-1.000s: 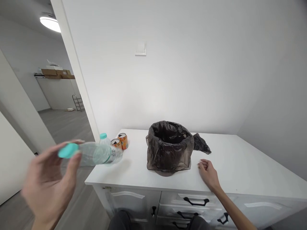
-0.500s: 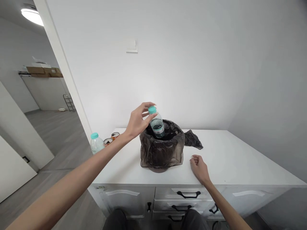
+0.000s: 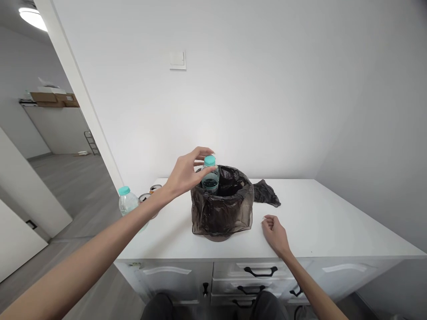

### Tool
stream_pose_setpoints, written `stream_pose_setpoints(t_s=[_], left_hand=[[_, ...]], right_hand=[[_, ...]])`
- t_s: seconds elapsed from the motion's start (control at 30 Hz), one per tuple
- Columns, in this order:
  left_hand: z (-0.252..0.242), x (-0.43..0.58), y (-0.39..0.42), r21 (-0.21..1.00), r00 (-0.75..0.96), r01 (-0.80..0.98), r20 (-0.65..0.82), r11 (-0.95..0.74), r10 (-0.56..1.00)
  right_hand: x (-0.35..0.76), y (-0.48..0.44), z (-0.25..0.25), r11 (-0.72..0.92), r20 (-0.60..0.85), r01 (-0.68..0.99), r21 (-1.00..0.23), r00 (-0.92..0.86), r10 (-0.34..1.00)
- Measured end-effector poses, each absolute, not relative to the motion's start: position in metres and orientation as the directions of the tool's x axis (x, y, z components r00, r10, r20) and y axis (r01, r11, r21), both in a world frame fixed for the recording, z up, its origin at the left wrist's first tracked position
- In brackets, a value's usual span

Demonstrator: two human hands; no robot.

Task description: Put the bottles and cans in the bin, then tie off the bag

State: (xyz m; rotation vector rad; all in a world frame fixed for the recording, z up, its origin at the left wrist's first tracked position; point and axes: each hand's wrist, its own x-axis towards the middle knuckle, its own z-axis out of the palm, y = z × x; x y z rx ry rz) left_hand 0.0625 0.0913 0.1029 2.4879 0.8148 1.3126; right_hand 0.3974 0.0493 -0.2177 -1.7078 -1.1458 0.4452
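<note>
My left hand (image 3: 191, 171) grips a clear plastic bottle (image 3: 211, 181) with a turquoise cap, holding it close to the cap. The bottle's lower part is down inside the mouth of a trash bin (image 3: 222, 215) lined with a black plastic bag, its bottom hidden by the bag's rim. On the white cabinet top to the right of the bin rests my right hand (image 3: 275, 234), fingers curled inward, with nothing visible in them. A loose crumpled piece of black plastic bag (image 3: 267, 194) lies behind and right of the bin.
A second turquoise-capped bottle (image 3: 128, 202) and two drink cans (image 3: 144, 197) stand at the left end of the white cabinet (image 3: 316, 222), partly behind my left forearm. A wall with a light switch (image 3: 178, 60) rises behind. A doorway opens at left.
The bottle in my left hand has moved lower and slightly left, deeper into the lined bin, and stands more upright. My right hand stays in about the same place.
</note>
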Motion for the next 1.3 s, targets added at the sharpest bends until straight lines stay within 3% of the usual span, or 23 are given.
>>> stream_pose_setpoints(t_s=[0.37,0.57,0.73,0.83,0.97,1.03,1.17,1.3], left_hand=[[0.08,0.056,0.115,0.415,0.6,0.547,0.411,-0.727,0.687],[0.086,0.062,0.119,0.314,0.662,0.634,0.254,-0.707,0.706],[0.087,0.055,0.113,0.375,0.691,0.561,0.279,-0.738,0.667],[0.088,0.049,0.112,0.321,0.648,0.622,0.302,-0.714,0.7],[0.095,0.047,0.116,0.228,0.633,0.708,0.214,-0.668,0.744],[0.099,0.043,0.118,0.21,0.638,0.695,0.26,-0.688,0.724],[0.099,0.009,0.118,0.195,0.533,0.675,0.538,-0.712,0.653],[0.09,-0.065,0.111,0.146,0.336,0.827,0.645,-0.542,0.686]], right_hand=[[0.395,0.049,-0.214,-0.066,0.221,0.503,-0.862,0.49,0.843],[0.393,0.048,-0.212,-0.07,0.222,0.519,-0.852,0.48,0.849],[0.392,0.046,-0.213,-0.064,0.236,0.532,-0.844,0.477,0.847],[0.393,0.046,-0.214,-0.061,0.245,0.54,-0.839,0.475,0.845],[0.392,0.046,-0.214,-0.067,0.25,0.548,-0.834,0.483,0.839],[0.391,0.045,-0.214,-0.064,0.252,0.548,-0.834,0.482,0.839],[0.39,0.043,-0.212,-0.044,0.26,0.546,-0.837,0.466,0.846],[0.39,0.04,-0.212,-0.04,0.258,0.547,-0.836,0.457,0.851]])
